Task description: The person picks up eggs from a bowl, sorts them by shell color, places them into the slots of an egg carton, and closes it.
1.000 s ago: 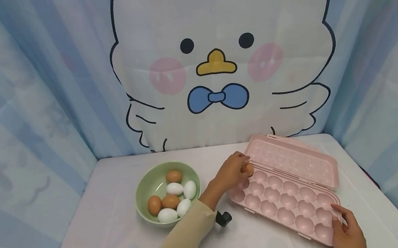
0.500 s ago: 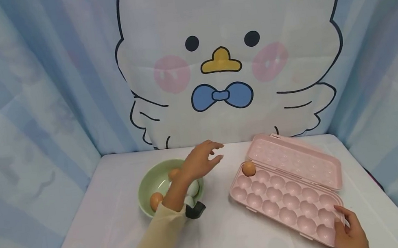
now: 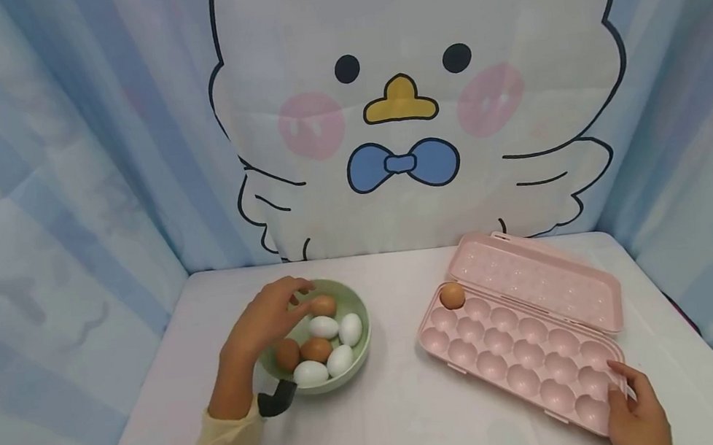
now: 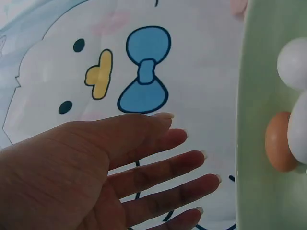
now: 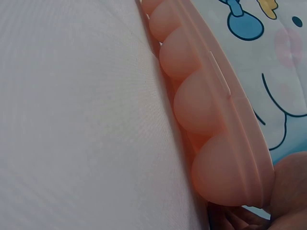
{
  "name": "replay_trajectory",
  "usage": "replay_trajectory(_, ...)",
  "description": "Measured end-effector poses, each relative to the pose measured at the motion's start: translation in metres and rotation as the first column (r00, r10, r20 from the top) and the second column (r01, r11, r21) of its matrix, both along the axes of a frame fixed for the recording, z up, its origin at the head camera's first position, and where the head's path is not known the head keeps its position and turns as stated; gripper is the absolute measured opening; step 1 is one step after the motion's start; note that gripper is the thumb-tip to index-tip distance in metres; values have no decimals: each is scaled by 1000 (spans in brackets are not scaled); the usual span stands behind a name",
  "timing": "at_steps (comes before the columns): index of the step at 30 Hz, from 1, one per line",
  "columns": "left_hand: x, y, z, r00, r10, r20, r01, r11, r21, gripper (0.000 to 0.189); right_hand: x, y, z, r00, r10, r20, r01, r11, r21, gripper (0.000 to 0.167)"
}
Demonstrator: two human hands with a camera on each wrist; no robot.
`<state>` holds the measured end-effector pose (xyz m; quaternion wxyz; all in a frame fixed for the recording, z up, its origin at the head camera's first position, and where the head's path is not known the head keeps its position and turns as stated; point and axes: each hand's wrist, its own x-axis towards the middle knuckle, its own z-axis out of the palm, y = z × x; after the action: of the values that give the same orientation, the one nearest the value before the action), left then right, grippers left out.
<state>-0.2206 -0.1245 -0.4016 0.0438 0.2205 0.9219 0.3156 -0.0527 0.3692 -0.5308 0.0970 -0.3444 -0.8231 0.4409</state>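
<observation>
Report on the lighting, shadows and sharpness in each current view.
Head view: soft, fairly even light, the pink egg carton clearly outlined; left wrist view: dimmer, the left hand shaded against the paler backdrop; right wrist view: also dim, faint ripple-like lines on the white tablecloth, with the right hand's fingers beneath the carton's end in dark shadow.
</observation>
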Motion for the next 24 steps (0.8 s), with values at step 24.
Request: replay_trajectory(24, 26, -19, -49, 993, 98, -74, -112, 969, -220, 4, -1, 2, -6, 999, -27, -28, 27, 1000, -4, 46)
